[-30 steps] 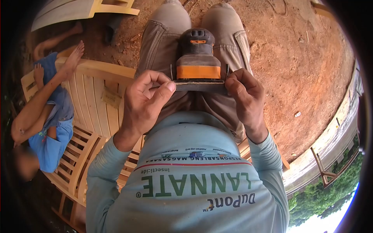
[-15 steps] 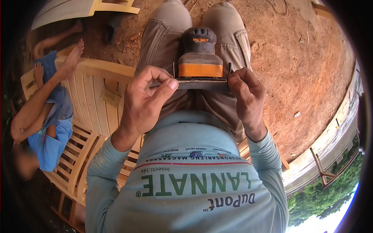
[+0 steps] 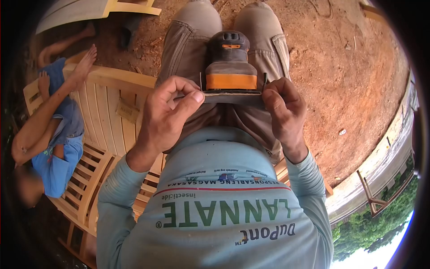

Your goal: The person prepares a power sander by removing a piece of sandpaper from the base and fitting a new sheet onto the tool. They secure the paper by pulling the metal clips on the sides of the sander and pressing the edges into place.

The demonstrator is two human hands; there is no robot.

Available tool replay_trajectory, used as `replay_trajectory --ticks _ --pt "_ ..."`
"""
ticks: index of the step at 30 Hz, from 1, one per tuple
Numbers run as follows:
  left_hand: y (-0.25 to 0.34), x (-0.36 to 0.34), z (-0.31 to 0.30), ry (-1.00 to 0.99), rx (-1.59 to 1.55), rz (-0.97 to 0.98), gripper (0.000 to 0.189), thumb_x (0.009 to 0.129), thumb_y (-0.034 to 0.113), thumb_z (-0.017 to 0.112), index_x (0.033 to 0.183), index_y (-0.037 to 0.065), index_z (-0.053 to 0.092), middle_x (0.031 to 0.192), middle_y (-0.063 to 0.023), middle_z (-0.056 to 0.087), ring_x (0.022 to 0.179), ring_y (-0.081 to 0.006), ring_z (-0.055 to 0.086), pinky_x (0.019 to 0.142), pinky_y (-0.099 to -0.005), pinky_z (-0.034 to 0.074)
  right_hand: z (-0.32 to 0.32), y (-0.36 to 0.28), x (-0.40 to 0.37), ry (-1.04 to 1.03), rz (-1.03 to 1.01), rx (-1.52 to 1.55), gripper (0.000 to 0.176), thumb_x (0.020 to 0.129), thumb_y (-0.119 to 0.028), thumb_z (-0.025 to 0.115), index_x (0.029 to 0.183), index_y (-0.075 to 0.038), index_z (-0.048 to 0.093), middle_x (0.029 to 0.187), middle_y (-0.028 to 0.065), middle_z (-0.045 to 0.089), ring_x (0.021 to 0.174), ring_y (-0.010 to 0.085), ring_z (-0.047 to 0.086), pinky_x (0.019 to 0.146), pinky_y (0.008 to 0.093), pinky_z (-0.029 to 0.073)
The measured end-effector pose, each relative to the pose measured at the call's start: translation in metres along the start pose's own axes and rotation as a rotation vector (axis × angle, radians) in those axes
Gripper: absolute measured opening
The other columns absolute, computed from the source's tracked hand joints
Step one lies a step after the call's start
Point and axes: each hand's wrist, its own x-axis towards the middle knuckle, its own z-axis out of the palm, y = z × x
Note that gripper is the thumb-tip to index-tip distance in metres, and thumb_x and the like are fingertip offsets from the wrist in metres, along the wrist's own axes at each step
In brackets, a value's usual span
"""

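Observation:
An electric sheet sander (image 3: 231, 67), dark with an orange band, lies on my lap between the thighs, its flat pad toward my belly. Across the pad runs a strip of sandpaper (image 3: 233, 98), its grey face toward me. At the left end, my left hand (image 3: 172, 110) pinches the sandpaper between thumb and curled fingers. My right hand (image 3: 285, 105) is closed on the opposite end, thumb against the edge. Thin upright clamp levers stand on both sides of the sander; the right one is a black lever (image 3: 264, 79) just above my right fingers.
A wooden slatted bench (image 3: 101, 101) is at my left, where a person in blue (image 3: 58, 157) sits with a leg stretched out. Another pale wooden piece (image 3: 89, 13) is at the upper left. Reddish dirt ground (image 3: 340, 89) spreads to the right, bordered by a low ledge (image 3: 380, 163).
Both hands keep their pinch on the sandpaper, with only slight finger shifts. The sander stays in place.

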Motion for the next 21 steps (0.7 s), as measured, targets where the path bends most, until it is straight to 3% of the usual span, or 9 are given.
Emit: replay_trajectory --ticks 10,13,16,19,20,21 --pt "-0.013 0.001 0.001 0.051 0.087 0.137 0.012 0.113 0.007 0.07 0.112 -0.004 0.064 0.108 -0.0055 0.068 0.091 -0.0059 0.063 0.079 -0.0229 0.056 0.004 -0.007 0.002 -0.051 -0.017 -0.021 0.015 0.109 -0.013 0.071 0.099 -0.002 0.068 0.092 -0.0058 0.062 0.08 0.0038 0.048 0.072 0.0228 0.04" --pt "-0.015 0.002 0.001 0.05 0.061 0.125 0.012 0.113 0.007 0.071 0.111 -0.004 0.064 0.107 -0.0051 0.068 0.089 -0.0053 0.062 0.078 -0.0229 0.056 0.002 -0.008 0.003 -0.039 0.018 -0.063 0.013 0.106 -0.011 0.072 0.099 -0.001 0.066 0.089 -0.0021 0.064 0.081 0.0063 0.053 0.073 0.0249 0.043" --pt "-0.016 0.001 0.0 0.043 0.089 0.139 0.013 0.112 0.007 0.072 0.111 -0.004 0.064 0.108 -0.0052 0.068 0.089 -0.005 0.062 0.078 -0.0223 0.055 0.007 -0.013 -0.001 0.061 -0.268 -0.459 0.013 0.1 -0.008 0.076 0.103 0.001 0.067 0.093 0.008 0.069 0.084 0.0155 0.064 0.079 0.0304 0.051" --pt "-0.016 0.0 0.004 0.064 0.082 0.133 0.014 0.112 0.007 0.073 0.11 -0.003 0.064 0.107 -0.005 0.069 0.088 -0.0049 0.062 0.077 -0.0222 0.055 0.016 -0.005 0.008 0.268 -0.724 -0.547 0.02 0.083 -0.003 0.084 0.098 -0.002 0.071 0.095 0.0165 0.072 0.09 0.0334 0.07 0.082 0.0422 0.056" --pt "-0.016 0.0 0.004 0.067 0.077 0.134 0.014 0.112 0.007 0.073 0.11 -0.003 0.064 0.106 -0.005 0.069 0.088 -0.0049 0.062 0.077 -0.0223 0.055 0.015 -0.003 0.005 0.231 -0.77 -0.544 0.026 0.08 -0.003 0.086 0.103 -0.004 0.074 0.107 0.0175 0.071 0.105 0.0395 0.07 0.086 0.047 0.056" --pt "-0.016 0.0 0.005 0.071 0.073 0.135 0.014 0.112 0.007 0.073 0.11 -0.003 0.064 0.106 -0.005 0.069 0.088 -0.0049 0.062 0.076 -0.0223 0.055 0.016 -0.002 0.005 0.21 -0.811 -0.578 0.027 0.08 -0.004 0.087 0.105 -0.004 0.075 0.109 0.0177 0.071 0.106 0.0394 0.07 0.087 0.0469 0.056"
